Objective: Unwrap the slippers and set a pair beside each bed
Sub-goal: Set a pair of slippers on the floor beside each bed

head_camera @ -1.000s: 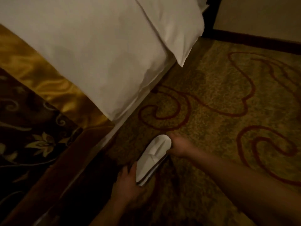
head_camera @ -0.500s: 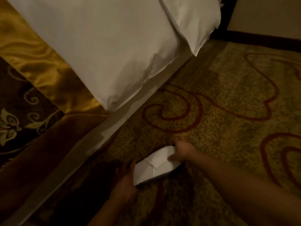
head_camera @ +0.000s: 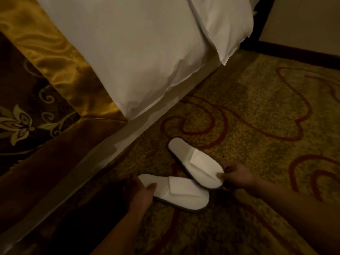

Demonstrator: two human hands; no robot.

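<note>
Two white flat slippers lie on the patterned carpet beside the bed. The nearer slipper (head_camera: 176,192) points right, and my left hand (head_camera: 141,192) grips its heel end with the thumb on top. The farther slipper (head_camera: 195,161) lies at an angle, its toe overlapping the nearer one. My right hand (head_camera: 235,176) pinches that toe end between thumb and fingers. No wrapper is visible.
The bed (head_camera: 128,52) with its white duvet fills the upper left, its base edge (head_camera: 114,144) running diagonally just left of the slippers. A gold and brown bed runner (head_camera: 46,70) drapes on the left. Dark skirting (head_camera: 303,54) bounds the carpet (head_camera: 257,111) at the top right.
The two slippers, held stacked as one bundle before, are now separated and spread flat on the carpet, one in each hand. The view has shifted left relative to the bed.
</note>
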